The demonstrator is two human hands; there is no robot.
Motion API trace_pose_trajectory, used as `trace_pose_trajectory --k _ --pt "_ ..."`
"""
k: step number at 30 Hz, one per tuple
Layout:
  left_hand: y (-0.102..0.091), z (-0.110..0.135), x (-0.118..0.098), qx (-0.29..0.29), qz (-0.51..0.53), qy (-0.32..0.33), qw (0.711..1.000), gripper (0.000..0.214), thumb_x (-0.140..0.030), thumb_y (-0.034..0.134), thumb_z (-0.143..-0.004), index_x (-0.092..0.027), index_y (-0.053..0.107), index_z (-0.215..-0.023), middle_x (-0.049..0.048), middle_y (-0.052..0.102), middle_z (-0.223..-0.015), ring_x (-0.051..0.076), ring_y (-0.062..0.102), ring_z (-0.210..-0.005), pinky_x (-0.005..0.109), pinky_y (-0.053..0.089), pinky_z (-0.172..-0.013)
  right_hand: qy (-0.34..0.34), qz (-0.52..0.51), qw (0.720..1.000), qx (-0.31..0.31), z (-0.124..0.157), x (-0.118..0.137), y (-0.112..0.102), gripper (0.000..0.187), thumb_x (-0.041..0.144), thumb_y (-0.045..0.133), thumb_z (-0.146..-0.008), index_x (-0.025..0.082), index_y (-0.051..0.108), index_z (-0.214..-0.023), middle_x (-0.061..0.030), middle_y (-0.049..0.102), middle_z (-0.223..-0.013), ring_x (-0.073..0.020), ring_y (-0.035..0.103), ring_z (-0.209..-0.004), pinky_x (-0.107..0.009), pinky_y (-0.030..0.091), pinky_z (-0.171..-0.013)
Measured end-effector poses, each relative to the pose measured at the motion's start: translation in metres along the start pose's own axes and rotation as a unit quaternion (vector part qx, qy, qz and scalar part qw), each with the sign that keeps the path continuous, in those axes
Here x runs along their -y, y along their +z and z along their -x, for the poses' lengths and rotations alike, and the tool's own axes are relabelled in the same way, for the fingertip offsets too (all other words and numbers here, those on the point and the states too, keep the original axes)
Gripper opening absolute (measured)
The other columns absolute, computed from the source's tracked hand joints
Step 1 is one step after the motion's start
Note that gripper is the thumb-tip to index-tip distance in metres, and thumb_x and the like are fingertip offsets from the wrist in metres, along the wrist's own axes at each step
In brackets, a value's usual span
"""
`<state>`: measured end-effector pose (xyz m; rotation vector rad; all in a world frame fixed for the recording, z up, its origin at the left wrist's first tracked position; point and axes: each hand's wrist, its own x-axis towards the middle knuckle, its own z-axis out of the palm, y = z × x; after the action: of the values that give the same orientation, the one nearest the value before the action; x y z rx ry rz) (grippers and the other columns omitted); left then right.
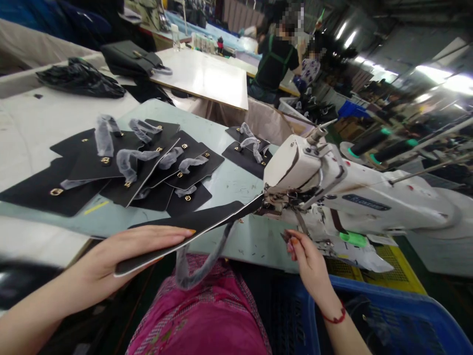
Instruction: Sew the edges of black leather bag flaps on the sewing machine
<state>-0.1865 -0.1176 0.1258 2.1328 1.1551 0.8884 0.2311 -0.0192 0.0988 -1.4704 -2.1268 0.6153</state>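
My left hand (138, 249) grips a black bag panel (212, 217) along its near end, fingers flat on top and the rest beneath. The panel stands tilted, its pale edge facing me, and its far end reaches under the head of the white sewing machine (295, 167). From its underside hangs a curved handle (201, 278) wrapped in cloudy film. Right of the panel, below the machine head, my right hand (306, 256) is closed around a small dark pointed tool (284, 236), apart from the panel. Most of that tool is hidden by the fingers.
Several black panels (84, 162) with wrapped handles and gold buckles lie piled at left. More panels (244, 158) lie behind the machine head. A blue basket (399, 296) stands at lower right. Thread cones (369, 143) stand behind the machine. A person (275, 64) works farther back.
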Motion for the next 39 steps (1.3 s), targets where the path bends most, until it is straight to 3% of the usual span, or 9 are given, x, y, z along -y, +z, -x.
trace_pose_trajectory --k 2,5,9,15,19,26,34,39 --pt "-0.001 0.001 -0.001 -0.004 -0.008 0.007 1.000 0.042 -0.022 0.045 -0.097 -0.031 0.050 -0.138 0.0006 0.057 -0.140 0.016 0.055 -0.127 0.025 0.045 -0.105 -0.089 -0.002 0.996 0.028 -0.009 0.045 -0.019 0.028 0.038 0.049 -0.098 0.019 0.057 -0.117 -0.0048 0.065 -0.092 -0.0136 0.063 -0.078 -0.024 0.050 -0.069" --pt "0.000 0.001 -0.004 0.011 -0.032 0.062 0.997 0.040 -0.032 0.034 -0.101 -0.030 0.051 -0.137 0.0011 0.061 -0.136 0.016 0.054 -0.127 0.029 0.040 -0.110 -0.216 0.021 0.973 0.074 -0.027 0.100 -0.033 0.025 0.040 0.056 -0.095 0.020 0.060 -0.111 -0.0030 0.063 -0.088 -0.0133 0.061 -0.077 -0.023 0.046 -0.067" --pt "0.003 -0.002 -0.011 0.025 -0.046 0.099 0.994 0.046 -0.034 0.020 -0.103 -0.029 0.052 -0.135 0.0029 0.065 -0.130 0.016 0.058 -0.123 0.034 0.040 -0.110 -0.307 0.076 0.944 0.097 -0.041 0.136 -0.027 0.025 0.040 0.056 -0.095 0.017 0.061 -0.105 -0.0034 0.065 -0.091 -0.0145 0.062 -0.080 -0.024 0.044 -0.068" --pt "-0.001 -0.007 -0.011 0.055 -0.028 0.074 0.995 0.044 -0.034 0.026 -0.102 -0.028 0.051 -0.137 0.0044 0.061 -0.135 0.018 0.057 -0.123 0.031 0.047 -0.103 -0.296 0.071 0.940 0.152 -0.032 0.132 -0.011 0.022 0.036 0.055 -0.097 0.017 0.063 -0.102 -0.0013 0.066 -0.088 -0.0124 0.062 -0.076 -0.024 0.042 -0.065" --pt "-0.006 -0.011 -0.006 0.074 -0.011 0.083 0.994 0.046 -0.039 0.029 -0.101 -0.027 0.052 -0.139 0.0057 0.060 -0.136 0.020 0.059 -0.122 0.031 0.049 -0.100 -0.277 0.052 0.950 0.133 -0.025 0.125 -0.010 0.021 0.035 0.054 -0.097 0.017 0.064 -0.102 -0.0017 0.066 -0.087 -0.0120 0.062 -0.077 -0.023 0.043 -0.068" --pt "-0.001 -0.019 -0.016 0.016 0.032 0.023 0.999 0.039 -0.040 0.042 -0.096 -0.035 0.062 -0.129 0.0021 0.068 -0.125 0.021 0.065 -0.111 0.027 0.050 -0.096 -0.264 0.068 0.953 0.131 -0.028 0.125 -0.004 0.025 0.038 0.051 -0.098 0.017 0.065 -0.099 -0.0030 0.067 -0.085 -0.0130 0.062 -0.075 -0.024 0.043 -0.067" --pt "0.003 -0.024 -0.018 -0.003 0.009 0.023 1.000 0.039 -0.039 0.038 -0.097 -0.034 0.063 -0.127 0.0026 0.070 -0.122 0.021 0.066 -0.109 0.028 0.050 -0.095 -0.254 0.058 0.954 0.147 -0.031 0.121 -0.003 0.026 0.037 0.051 -0.098 0.016 0.066 -0.098 -0.0027 0.067 -0.085 -0.0127 0.062 -0.075 -0.024 0.042 -0.066" --pt "-0.002 -0.027 -0.014 0.048 0.002 0.039 0.998 0.041 -0.039 0.037 -0.098 -0.034 0.058 -0.133 0.0006 0.066 -0.128 0.019 0.063 -0.115 0.026 0.048 -0.099 -0.241 0.043 0.957 0.153 -0.032 0.119 -0.004 0.025 0.036 0.051 -0.098 0.016 0.065 -0.098 -0.0026 0.067 -0.087 -0.0119 0.061 -0.075 -0.024 0.041 -0.065"
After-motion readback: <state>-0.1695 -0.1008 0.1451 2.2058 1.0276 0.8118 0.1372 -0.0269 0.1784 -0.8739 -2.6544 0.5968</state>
